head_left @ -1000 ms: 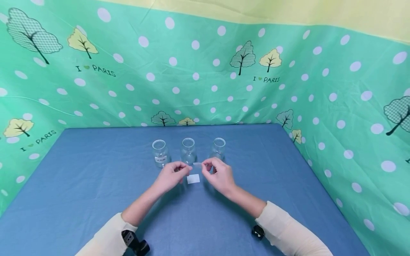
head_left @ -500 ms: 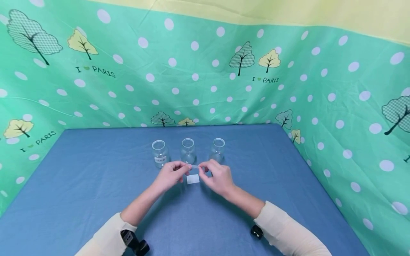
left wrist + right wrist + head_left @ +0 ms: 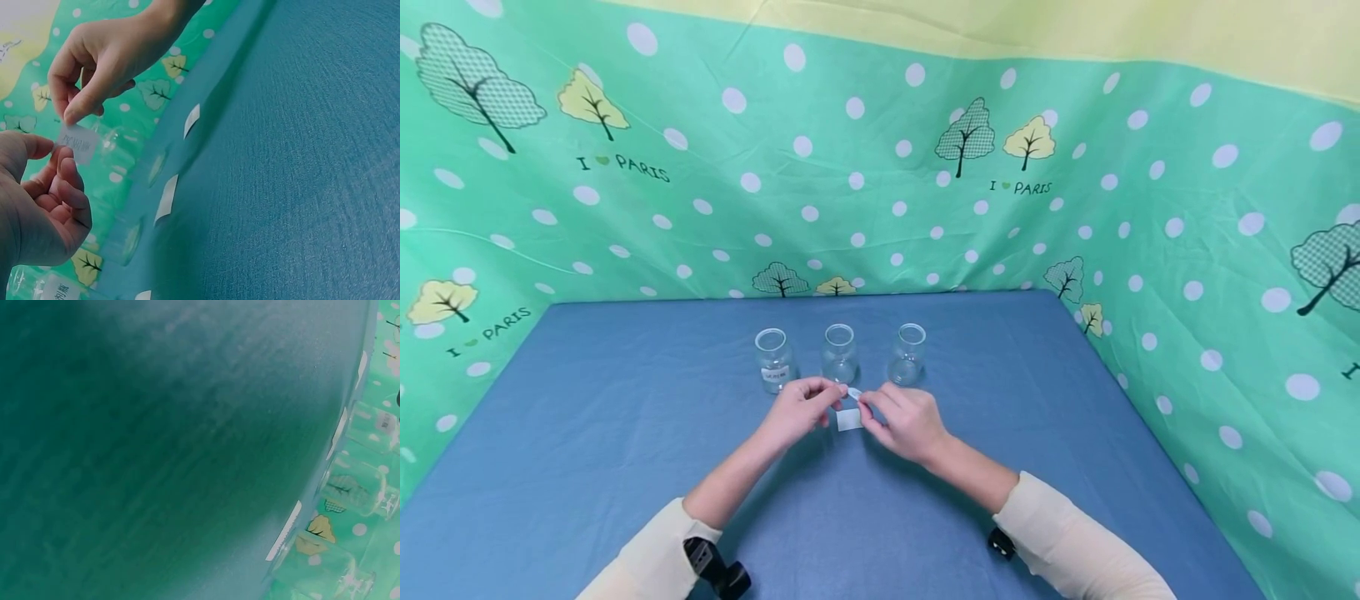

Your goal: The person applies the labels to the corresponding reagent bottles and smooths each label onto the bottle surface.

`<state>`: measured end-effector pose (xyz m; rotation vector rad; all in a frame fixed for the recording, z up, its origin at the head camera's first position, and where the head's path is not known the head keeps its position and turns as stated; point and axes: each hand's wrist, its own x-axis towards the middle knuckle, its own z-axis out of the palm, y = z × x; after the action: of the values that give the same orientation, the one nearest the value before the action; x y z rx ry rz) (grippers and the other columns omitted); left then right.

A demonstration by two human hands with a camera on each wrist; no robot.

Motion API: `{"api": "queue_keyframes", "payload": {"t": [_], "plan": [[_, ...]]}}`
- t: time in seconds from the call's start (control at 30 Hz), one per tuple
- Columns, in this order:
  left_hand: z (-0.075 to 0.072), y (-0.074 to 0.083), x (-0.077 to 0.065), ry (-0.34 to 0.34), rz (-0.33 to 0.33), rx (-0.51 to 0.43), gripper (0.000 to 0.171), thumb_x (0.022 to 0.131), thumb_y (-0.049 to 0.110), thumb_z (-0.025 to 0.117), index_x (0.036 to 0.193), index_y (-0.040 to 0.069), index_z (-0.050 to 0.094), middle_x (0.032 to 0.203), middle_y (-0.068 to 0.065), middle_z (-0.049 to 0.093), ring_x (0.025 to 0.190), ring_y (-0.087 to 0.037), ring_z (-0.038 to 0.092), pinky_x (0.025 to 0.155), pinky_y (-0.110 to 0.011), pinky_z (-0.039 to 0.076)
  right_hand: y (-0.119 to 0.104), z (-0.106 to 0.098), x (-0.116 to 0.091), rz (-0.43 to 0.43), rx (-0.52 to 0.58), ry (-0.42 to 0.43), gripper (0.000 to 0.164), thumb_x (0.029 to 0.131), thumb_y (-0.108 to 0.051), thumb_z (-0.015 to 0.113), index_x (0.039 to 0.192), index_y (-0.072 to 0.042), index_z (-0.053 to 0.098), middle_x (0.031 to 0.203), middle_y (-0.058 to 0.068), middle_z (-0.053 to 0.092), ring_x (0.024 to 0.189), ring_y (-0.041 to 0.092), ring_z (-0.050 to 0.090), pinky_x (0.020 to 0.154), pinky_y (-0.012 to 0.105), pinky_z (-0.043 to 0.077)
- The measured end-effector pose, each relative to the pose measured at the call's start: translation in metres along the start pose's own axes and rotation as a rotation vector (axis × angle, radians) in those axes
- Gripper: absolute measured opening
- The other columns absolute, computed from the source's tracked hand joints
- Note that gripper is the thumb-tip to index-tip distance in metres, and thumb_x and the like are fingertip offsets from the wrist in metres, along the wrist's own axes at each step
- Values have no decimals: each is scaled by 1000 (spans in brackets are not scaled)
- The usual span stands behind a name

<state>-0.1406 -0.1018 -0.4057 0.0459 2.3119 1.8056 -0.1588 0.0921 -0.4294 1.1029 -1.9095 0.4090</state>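
A small white label (image 3: 78, 144) with printed text is stretched between both hands in the left wrist view. My left hand (image 3: 47, 206) pinches its near left edge between thumb and finger. From above, my right hand (image 3: 106, 65) pinches its top corner. In the head view, the left hand (image 3: 807, 408) and right hand (image 3: 910, 421) meet in front of the middle glass jar (image 3: 839, 357), with the label (image 3: 854, 393) between their fingertips. Below it a white slip (image 3: 849, 419) lies on the table. Neither hand shows in the right wrist view.
The left glass jar (image 3: 772, 358) bears a printed label; the right glass jar (image 3: 907, 354) shows none. All stand upright and lidless on the blue tablecloth (image 3: 647, 400). Another white slip (image 3: 192, 121) lies beyond the hands. A green patterned curtain (image 3: 700, 233) hangs behind.
My right hand has moved left toward the left hand, bringing the label to the left fingertips. The label has turned and tilted. The left hand has barely moved.
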Motion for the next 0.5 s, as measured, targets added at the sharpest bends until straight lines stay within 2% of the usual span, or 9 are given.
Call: {"api": "queue_keyframes", "payload": {"t": [0.37, 0.5], "plan": [[-2, -1, 0, -7, 2, -7, 31, 91, 22, 59, 99, -7, 63, 72, -1, 63, 51, -9, 48, 46, -22, 38, -2, 0, -2, 27, 11, -44, 9, 83, -21, 63, 84, -15, 69, 69, -4, 56, 47, 5, 46, 42, 18, 39], [-3, -3, 1, -14, -10, -10, 31, 91, 22, 59, 99, -7, 63, 70, 3, 61, 51, -9, 48, 47, -23, 37, 2, 0, -5, 80, 49, -73, 8, 81, -22, 67, 86, -15, 68, 71, -4, 58, 48, 4, 46, 41, 15, 38]]}}
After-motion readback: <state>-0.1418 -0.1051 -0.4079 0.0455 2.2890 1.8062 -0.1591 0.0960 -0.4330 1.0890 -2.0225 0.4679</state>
